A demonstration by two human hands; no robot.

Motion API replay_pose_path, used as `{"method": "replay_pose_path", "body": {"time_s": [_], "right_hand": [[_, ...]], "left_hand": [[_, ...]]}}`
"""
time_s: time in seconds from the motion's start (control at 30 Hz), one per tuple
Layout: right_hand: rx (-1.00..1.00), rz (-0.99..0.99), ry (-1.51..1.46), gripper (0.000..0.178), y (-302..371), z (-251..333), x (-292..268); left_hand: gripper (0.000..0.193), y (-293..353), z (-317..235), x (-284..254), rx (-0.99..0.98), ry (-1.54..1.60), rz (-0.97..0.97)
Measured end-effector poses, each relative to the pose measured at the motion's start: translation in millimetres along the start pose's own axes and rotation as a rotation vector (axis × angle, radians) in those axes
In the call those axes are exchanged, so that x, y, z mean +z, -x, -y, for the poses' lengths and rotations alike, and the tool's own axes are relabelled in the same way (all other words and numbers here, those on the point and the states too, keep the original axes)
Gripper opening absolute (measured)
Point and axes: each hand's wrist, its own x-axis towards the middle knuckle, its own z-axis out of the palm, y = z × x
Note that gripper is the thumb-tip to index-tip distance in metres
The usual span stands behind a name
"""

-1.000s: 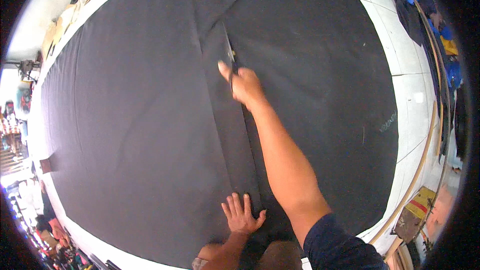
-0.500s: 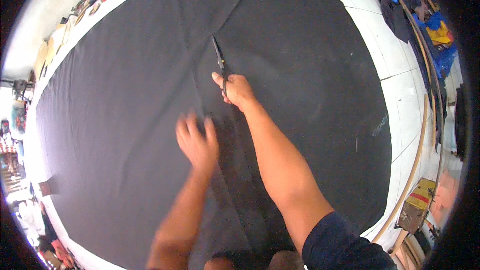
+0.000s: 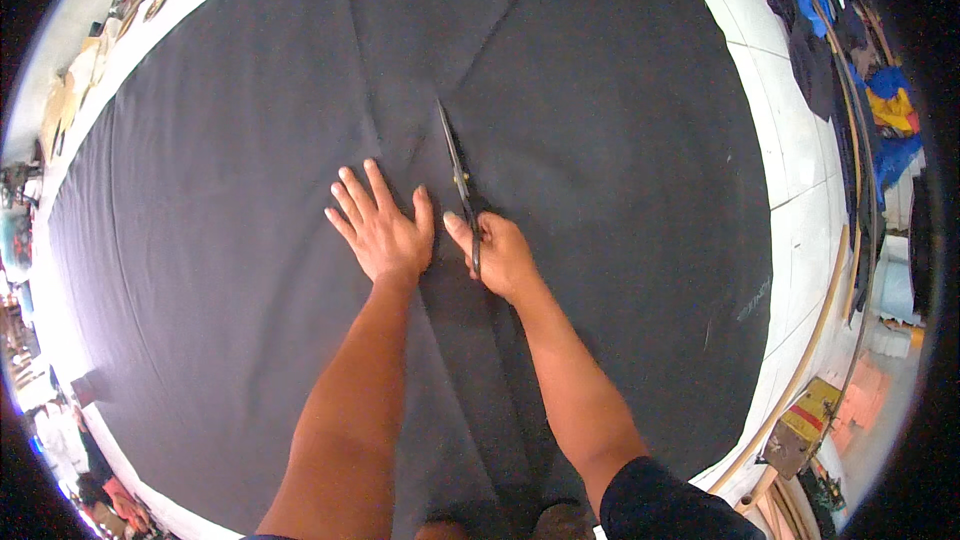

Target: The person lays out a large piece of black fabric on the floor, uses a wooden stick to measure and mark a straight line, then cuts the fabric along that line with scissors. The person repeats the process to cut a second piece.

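A wide black cloth [image 3: 620, 180] covers most of the floor before me, with long creases running through it. My left hand [image 3: 382, 225] lies flat on it near the middle, fingers spread. Just to its right, my right hand [image 3: 503, 255] is closed round the handles of a pair of scissors [image 3: 455, 160]. The scissors point away from me, and their blades look closed or nearly so. Whether the blades touch the cloth, I cannot tell. Below, my knees [image 3: 560, 520] show at the lower edge, on or against the cloth.
White floor tiles [image 3: 795, 165] border the cloth on the right. Beyond lie long thin curved strips [image 3: 815, 355], a yellow and brown box [image 3: 808, 415] and a heap of blue and yellow material [image 3: 890, 120]. Assorted items [image 3: 100, 55] line the wall at far left. A small brown block [image 3: 83, 390] sits at the cloth's left edge.
My left hand has moved forward and come down flat with spread fingers. My right hand, still holding the scissors, has drawn back toward me. The view has shifted slightly.
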Motion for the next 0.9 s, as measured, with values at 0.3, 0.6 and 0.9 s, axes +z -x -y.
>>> {"method": "replay_pose_path", "body": {"time_s": [0.3,0.6,0.9], "right_hand": [[0.002,0.020,-0.144,0.058,-125,104,-5],[-0.037,0.017,-0.103,0.066,-141,104,-3],[0.031,0.138,-0.258,0.061,-214,160,-20]], "left_hand": [[0.083,-3,-7,-4,0.018,0.019,0.040],[0.084,-6,-3,-8,-0.006,0.036,0.059],[0.084,-5,-6,-10,-0.014,0.054,0.101]]}}
